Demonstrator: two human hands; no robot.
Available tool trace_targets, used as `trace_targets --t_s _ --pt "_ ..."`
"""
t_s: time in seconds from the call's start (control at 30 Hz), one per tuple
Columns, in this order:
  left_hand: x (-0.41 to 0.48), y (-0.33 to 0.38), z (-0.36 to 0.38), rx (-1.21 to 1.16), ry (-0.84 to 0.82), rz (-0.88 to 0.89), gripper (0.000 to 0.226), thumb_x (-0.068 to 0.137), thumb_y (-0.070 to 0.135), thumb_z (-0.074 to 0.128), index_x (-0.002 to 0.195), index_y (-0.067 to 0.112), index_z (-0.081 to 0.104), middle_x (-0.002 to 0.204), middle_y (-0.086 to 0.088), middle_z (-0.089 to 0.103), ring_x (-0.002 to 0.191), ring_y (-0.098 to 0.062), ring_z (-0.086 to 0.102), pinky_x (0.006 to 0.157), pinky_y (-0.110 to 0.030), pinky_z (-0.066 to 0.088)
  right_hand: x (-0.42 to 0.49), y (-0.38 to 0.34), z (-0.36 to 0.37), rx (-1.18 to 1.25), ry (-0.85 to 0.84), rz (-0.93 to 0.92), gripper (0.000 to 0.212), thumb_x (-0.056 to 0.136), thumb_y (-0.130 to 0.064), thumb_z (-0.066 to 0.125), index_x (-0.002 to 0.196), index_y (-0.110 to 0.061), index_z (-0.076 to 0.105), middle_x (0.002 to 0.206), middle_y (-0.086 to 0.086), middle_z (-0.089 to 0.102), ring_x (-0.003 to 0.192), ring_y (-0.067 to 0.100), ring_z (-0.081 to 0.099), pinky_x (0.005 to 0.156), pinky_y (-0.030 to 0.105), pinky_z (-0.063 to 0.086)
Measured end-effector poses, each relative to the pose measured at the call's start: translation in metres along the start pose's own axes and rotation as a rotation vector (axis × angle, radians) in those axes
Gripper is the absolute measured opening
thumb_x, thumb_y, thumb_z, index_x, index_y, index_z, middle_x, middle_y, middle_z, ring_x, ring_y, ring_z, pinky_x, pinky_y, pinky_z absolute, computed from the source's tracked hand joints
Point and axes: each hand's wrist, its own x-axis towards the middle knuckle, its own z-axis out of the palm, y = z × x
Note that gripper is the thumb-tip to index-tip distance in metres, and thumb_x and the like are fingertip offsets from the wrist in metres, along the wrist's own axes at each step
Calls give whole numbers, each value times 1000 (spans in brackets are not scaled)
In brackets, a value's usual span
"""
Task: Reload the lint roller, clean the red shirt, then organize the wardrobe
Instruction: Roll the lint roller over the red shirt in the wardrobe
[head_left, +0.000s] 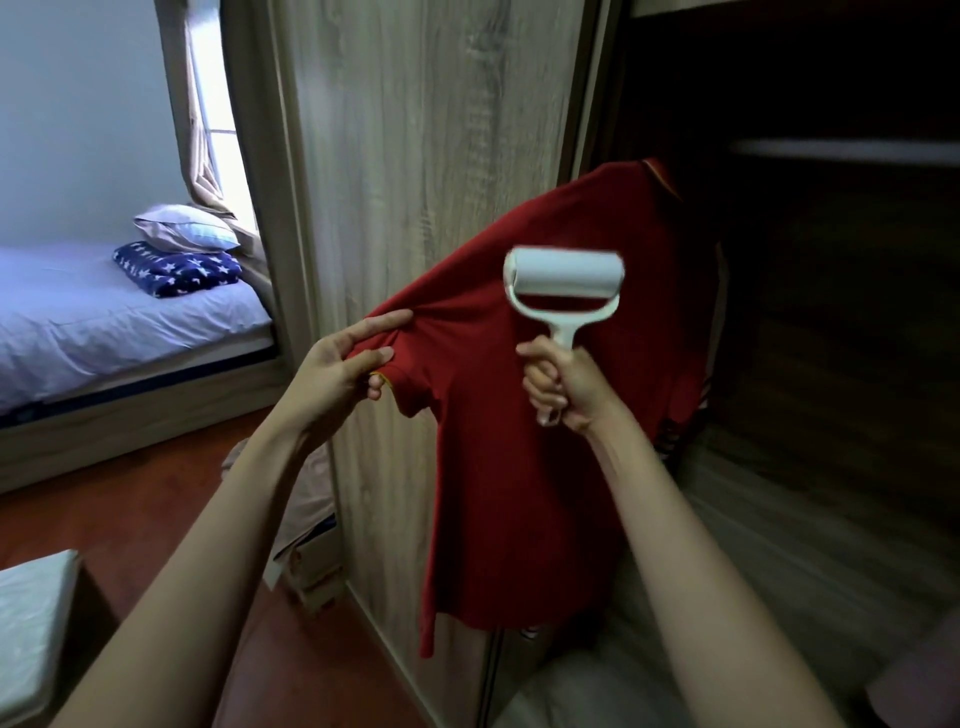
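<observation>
At your far left a bed (130, 322) carries a star-patterned blanket (176, 270) with a pillow (184, 228) on top, beside a curtained window (208, 104), over a reddish-brown floor (171, 499). Your left hand (337, 374) pinches the sleeve of the red shirt (493, 441), pulling it out sideways. The shirt hangs against the wood-grain wardrobe panel (415, 130). Your right hand (563, 387) grips the handle of the white lint roller (563, 283), its roll against the shirt's shoulder area. The dark wardrobe interior (831, 260) opens at right.
</observation>
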Motion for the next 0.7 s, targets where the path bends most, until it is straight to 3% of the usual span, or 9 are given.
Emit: trace_targets --t_s 0.13,0.3,0.37,0.43,0.53,0.63,0.7 --pt "-3 -6 0 -32 -21 -4 43 94 -7 42 131 12 55 46 13 39 35 0 29 34 -8 25 -25 71 -10 -1 -19 108 61 92 -6 42 34 -23 34 29 -5 19 22 7 16 34 16 10" --pt "-1 -9 -1 -28 -31 4 43 93 -6 45 126 17 60 51 14 34 37 0 22 39 -11 19 6 -27 -26 94 -92 -29 64 93 -8 36 32 -23 31 25 -7 21 19 5 17 31 12 12" --pt "0 -10 -3 1 -25 19 43 93 -4 47 125 20 63 59 7 40 42 -3 23 43 -15 20 14 -42 -35 148 -143 -34 58 88 -11 41 32 -23 30 24 -7 21 19 5 17 32 13 9" --pt "0 -12 -4 21 -20 27 43 93 -3 48 124 22 65 74 -5 42 48 -7 24 47 -19 20 8 -14 -45 138 -173 57 53 81 -15 46 30 -22 32 24 -7 21 19 5 18 34 15 6" --pt "1 -14 -5 7 -20 44 43 92 -2 50 122 23 66 75 -7 40 48 -7 25 47 -20 19 -7 32 -56 129 -212 148 52 79 -15 46 29 -23 34 24 -8 22 19 4 19 32 14 9" --pt "4 -16 -8 -9 -40 40 45 84 8 56 124 27 65 102 -8 43 72 -24 26 60 -29 22 5 -8 -64 89 -214 121 54 80 -14 43 28 -22 32 23 -8 22 18 4 19 30 14 11" --pt "6 -18 -8 -27 -39 39 47 82 11 57 125 27 64 109 -7 39 88 -32 24 65 -32 23 19 -49 -72 110 -223 61 58 84 -12 38 27 -21 31 22 -8 22 18 4 20 28 12 14"
